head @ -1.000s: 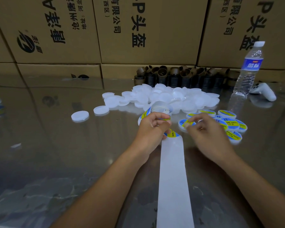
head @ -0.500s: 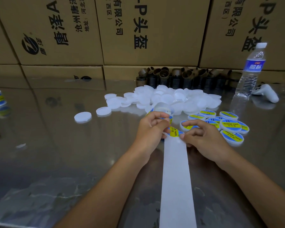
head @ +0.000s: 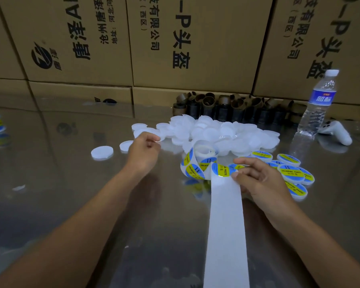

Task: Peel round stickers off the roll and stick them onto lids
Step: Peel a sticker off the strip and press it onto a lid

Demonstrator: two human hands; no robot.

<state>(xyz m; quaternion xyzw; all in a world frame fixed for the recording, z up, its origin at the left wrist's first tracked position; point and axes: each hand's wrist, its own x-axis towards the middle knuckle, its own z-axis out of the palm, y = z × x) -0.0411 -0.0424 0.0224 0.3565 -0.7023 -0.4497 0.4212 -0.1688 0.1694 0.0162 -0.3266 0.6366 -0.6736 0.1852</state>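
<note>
My left hand (head: 143,150) pinches a blank lid (head: 156,138). My right hand (head: 258,179) pinches a sticker (head: 221,170) on the roll (head: 197,161), mid-desk. Several labelled lids (head: 291,172) are done; the larger blank pile (head: 227,132) near the far edge is still to do.

Location type: warehouse or packing room. Indicators: printed shipping cartons (head: 195,44) stacked along the wall behind a glossy bench (head: 71,194), with empty tape cores (head: 222,104) and bulk white lids (head: 227,132) piled there.
</note>
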